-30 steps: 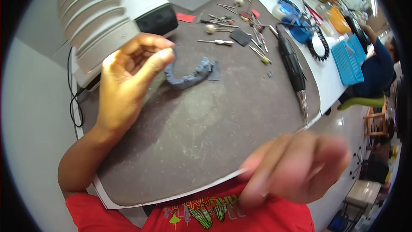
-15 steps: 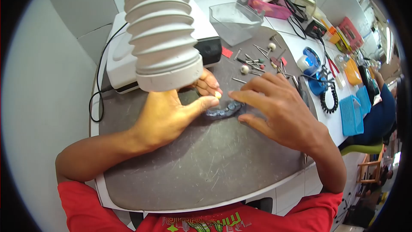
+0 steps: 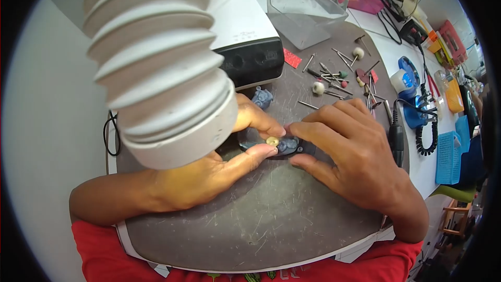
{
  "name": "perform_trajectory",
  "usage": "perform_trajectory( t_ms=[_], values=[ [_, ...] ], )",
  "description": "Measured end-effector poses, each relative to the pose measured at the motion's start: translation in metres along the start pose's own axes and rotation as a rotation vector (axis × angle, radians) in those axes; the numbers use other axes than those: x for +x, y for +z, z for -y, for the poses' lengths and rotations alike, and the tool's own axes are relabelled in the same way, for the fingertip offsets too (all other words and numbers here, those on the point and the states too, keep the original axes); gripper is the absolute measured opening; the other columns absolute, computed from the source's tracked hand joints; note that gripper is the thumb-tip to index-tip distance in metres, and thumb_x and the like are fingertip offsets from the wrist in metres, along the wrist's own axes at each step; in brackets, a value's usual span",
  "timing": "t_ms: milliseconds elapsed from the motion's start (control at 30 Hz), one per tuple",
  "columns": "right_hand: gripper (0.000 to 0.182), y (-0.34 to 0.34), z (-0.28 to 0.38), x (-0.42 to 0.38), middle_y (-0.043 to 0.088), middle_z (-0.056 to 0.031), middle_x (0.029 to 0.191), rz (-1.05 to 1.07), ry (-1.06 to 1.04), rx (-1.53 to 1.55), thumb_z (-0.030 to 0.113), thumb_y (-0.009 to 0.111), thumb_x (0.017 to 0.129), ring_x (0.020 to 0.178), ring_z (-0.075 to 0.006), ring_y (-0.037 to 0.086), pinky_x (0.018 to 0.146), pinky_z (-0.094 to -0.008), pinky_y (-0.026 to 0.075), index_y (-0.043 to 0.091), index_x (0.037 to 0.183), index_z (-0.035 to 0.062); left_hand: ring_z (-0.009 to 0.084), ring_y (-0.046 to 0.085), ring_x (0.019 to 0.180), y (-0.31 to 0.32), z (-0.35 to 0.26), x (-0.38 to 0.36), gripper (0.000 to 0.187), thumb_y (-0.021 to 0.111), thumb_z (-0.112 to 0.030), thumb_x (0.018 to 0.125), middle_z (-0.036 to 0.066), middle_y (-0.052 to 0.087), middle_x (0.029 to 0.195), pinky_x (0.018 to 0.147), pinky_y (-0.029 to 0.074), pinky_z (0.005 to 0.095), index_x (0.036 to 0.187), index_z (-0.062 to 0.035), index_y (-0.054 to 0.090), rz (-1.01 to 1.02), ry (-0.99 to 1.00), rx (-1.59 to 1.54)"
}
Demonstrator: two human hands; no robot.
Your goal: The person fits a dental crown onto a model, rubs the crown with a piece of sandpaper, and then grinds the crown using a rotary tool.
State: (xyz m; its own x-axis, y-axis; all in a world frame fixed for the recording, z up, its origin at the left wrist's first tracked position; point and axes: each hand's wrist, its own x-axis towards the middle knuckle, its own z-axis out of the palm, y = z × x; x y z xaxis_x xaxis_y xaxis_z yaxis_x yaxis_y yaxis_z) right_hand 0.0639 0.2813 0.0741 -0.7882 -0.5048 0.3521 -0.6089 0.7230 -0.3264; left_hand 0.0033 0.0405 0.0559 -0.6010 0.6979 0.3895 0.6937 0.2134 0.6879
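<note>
Between the thumb and index finger of my left hand (image 3: 222, 177) is a small yellow dental crown (image 3: 272, 141). It sits at the blue-grey dental model (image 3: 288, 146), an arch with teeth lying on the grey work mat (image 3: 261, 214). Whether the crown is seated or only touching cannot be made out. My right hand (image 3: 352, 149) hovers at the model's right end, thumb and index finger apart on either side of it. A second blue-grey dental model piece (image 3: 262, 97) lies behind my left fingers. The ribbed suction hose (image 3: 156, 57) covers part of my left hand.
Several rotary burs (image 3: 334, 81) and polishing tips lie scattered behind my right hand. A black handpiece (image 3: 396, 136) rests at the mat's right. At the back are a white machine (image 3: 248, 15) and a clear tray (image 3: 297, 15). A blue basket (image 3: 448, 156) stands far right.
My left hand has brought the crown down to the model, with thumb and index finger now on both sides of it. The view has shifted closer, and the second model piece has come into sight.
</note>
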Motion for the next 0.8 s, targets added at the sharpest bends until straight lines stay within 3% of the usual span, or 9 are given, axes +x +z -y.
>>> perform_trajectory(
  t_ms=[133,200,267,367,800],
  values=[
    [0.045,-0.009,0.000,-0.006,0.069,-0.0076,0.097,-0.051,0.016,-0.059,0.020,0.088,0.070,0.085,-0.0262,0.062,0.076,-0.0378,0.046,0.074,0.110,0.0060,0.0222,0.063,0.090,-0.008,-0.002,0.004,0.021,0.086,-0.004,0.077,0.007,0.072,0.094,0.082,0.049,0.0354,0.094,-0.0031,0.075,0.052,0.061,0.127],
    [0.046,-0.011,-0.001,-0.007,0.069,-0.0076,0.097,-0.063,0.030,-0.080,0.020,0.088,0.069,0.085,-0.0262,0.062,0.075,-0.0374,0.046,0.075,0.111,0.0059,0.0229,0.063,0.095,-0.007,-0.008,0.001,0.022,0.089,-0.007,0.074,0.010,0.068,0.102,0.084,0.050,0.0351,0.091,-0.0036,0.076,0.074,-0.010,0.112],
    [0.045,-0.011,-0.001,-0.008,0.069,-0.0076,0.095,-0.061,0.052,-0.063,0.021,0.088,0.069,0.084,-0.0262,0.062,0.074,-0.0372,0.046,0.075,0.110,0.0055,0.0233,0.063,0.102,-0.001,-0.008,-0.001,0.022,0.090,-0.009,0.072,0.013,0.063,0.114,0.090,0.051,0.0361,0.090,-0.0040,0.078,-0.065,-0.010,0.106],
    [0.045,-0.007,-0.001,-0.008,0.069,-0.0071,0.095,-0.053,0.039,-0.015,0.020,0.088,0.069,0.085,-0.0258,0.061,0.076,-0.0373,0.046,0.075,0.109,0.0058,0.0236,0.062,0.108,-0.003,-0.012,0.000,0.023,0.091,-0.009,0.071,0.014,0.060,0.123,0.095,0.050,0.0367,0.089,-0.0045,0.078,0.008,-0.077,0.142],
    [0.042,-0.003,0.000,-0.009,0.069,-0.0059,0.093,-0.044,0.016,-0.019,0.019,0.088,0.069,0.083,-0.0250,0.061,0.075,-0.0369,0.046,0.076,0.106,0.0058,0.0222,0.063,0.106,0.008,-0.011,-0.003,0.022,0.089,-0.007,0.072,0.013,0.062,0.121,0.094,0.051,0.0361,0.090,-0.0041,0.077,-0.054,-0.124,0.065]
  ],
)
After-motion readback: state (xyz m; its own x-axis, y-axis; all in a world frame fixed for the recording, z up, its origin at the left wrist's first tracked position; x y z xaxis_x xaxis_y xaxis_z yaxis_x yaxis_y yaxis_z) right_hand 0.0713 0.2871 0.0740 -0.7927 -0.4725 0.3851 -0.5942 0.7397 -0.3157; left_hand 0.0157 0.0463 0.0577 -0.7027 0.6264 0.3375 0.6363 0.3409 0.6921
